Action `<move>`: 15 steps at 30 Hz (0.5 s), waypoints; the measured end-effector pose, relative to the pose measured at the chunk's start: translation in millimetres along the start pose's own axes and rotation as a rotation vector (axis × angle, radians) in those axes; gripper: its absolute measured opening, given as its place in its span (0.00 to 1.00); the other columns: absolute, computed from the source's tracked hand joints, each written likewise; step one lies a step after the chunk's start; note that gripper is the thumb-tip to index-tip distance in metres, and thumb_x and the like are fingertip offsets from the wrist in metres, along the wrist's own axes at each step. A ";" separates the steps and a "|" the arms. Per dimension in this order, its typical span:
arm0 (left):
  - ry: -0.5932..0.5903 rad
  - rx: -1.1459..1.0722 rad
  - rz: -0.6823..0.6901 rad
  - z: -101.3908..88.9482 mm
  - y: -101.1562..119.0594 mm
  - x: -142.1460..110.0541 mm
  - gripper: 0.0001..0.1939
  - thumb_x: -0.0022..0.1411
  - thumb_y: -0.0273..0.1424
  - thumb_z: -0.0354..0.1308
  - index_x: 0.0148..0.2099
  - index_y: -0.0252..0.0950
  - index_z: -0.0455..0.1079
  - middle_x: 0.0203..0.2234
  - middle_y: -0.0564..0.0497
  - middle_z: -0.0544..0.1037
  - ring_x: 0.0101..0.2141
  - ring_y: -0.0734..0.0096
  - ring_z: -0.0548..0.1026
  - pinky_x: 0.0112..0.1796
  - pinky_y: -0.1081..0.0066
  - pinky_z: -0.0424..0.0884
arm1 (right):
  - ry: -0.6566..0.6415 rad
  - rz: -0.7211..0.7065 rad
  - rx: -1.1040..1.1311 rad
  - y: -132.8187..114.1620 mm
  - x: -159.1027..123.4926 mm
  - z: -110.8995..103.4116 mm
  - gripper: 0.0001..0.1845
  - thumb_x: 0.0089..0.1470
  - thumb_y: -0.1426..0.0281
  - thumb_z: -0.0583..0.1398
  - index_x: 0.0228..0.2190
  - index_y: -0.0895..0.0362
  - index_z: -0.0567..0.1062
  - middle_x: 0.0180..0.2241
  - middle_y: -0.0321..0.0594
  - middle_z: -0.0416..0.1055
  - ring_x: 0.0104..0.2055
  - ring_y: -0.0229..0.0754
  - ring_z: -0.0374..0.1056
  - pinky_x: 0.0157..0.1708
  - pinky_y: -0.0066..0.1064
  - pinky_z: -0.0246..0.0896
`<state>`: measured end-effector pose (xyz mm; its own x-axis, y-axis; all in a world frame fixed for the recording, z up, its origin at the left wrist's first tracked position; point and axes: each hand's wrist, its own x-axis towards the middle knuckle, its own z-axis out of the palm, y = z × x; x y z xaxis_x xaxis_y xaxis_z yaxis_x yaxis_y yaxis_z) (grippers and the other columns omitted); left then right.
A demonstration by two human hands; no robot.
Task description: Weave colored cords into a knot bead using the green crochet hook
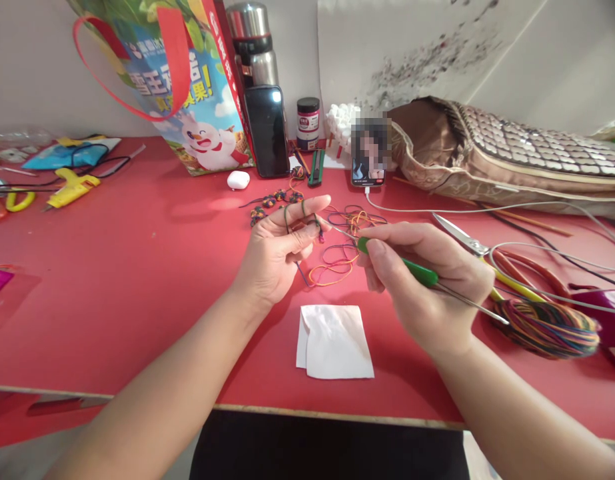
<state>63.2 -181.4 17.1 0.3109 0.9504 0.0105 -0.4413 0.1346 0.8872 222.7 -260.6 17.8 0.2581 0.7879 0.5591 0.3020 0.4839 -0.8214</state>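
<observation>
My right hand (417, 273) grips a crochet hook by its green handle (420, 272), its thin metal tip pointing left. Dark yarn loops round the extended index finger of my left hand (282, 250). Between that hand's thumb and fingers is a small piece of multicoloured crochet work (319, 230), partly hidden by the fingers. The hook's tip is at or very close to this piece; I cannot tell whether it is through a stitch. Loose multicoloured yarn (337, 267) lies in tangled loops on the table under and behind my hands.
A folded white tissue (337, 341) lies near the table's front edge. To the right are scissors (487, 250) and a yarn skein (547, 327). Phones (265, 133), a bag (187, 87), a thermos (252, 40) and an earbud case (238, 180) stand behind. A yellow glue gun (70, 187) lies left.
</observation>
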 end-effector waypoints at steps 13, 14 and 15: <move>0.000 0.001 -0.010 0.9 -0.6 -0.1 0.13 0.48 0.24 0.72 0.38 0.43 0.87 0.28 0.50 0.82 0.23 0.78 0.60 0.21 0.71 0.48 | -0.028 0.000 0.029 0.6 -0.7 -0.6 0.06 0.60 0.75 0.65 0.36 0.55 0.83 0.26 0.35 0.79 0.22 0.36 0.71 0.23 0.31 0.69; -0.002 -0.002 -0.011 1.1 -0.7 -0.1 0.13 0.48 0.24 0.72 0.37 0.43 0.87 0.28 0.50 0.82 0.23 0.79 0.60 0.21 0.71 0.48 | -0.028 0.000 0.031 0.5 -0.8 -0.4 0.05 0.60 0.75 0.65 0.36 0.55 0.83 0.26 0.35 0.79 0.22 0.36 0.71 0.23 0.30 0.69; -0.003 -0.003 -0.012 1.2 -0.7 -0.2 0.13 0.48 0.24 0.72 0.37 0.43 0.87 0.28 0.50 0.82 0.23 0.79 0.61 0.21 0.72 0.48 | -0.028 0.001 0.033 0.3 -0.9 -0.3 0.06 0.60 0.75 0.65 0.36 0.55 0.83 0.26 0.35 0.79 0.22 0.36 0.71 0.24 0.30 0.70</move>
<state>64.5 -182.1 17.0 0.3184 0.9480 0.0010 -0.4403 0.1470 0.8857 222.9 -261.2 17.0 0.2325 0.7984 0.5554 0.2712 0.4952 -0.8254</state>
